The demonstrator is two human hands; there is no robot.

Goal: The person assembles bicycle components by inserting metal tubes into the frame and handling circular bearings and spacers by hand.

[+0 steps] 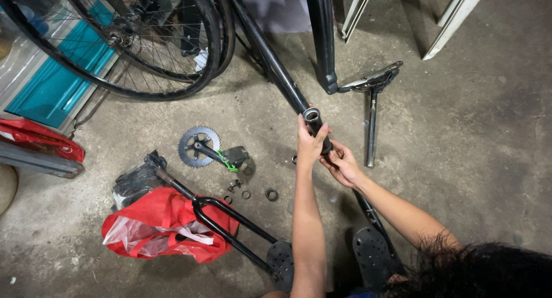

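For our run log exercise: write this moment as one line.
left hand: grips bike frame | right hand: touches frame below | floor: crankset, fork, red bag

From your hands on the frame shell: crankset at nine o'clock, bag at eight, saddle with post at two, wheels at ten.

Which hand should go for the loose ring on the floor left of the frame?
Left, probably. The left hand grips the black frame just below its open shell, on the side facing the ring. The right hand holds the frame from the far side and would have to cross over.
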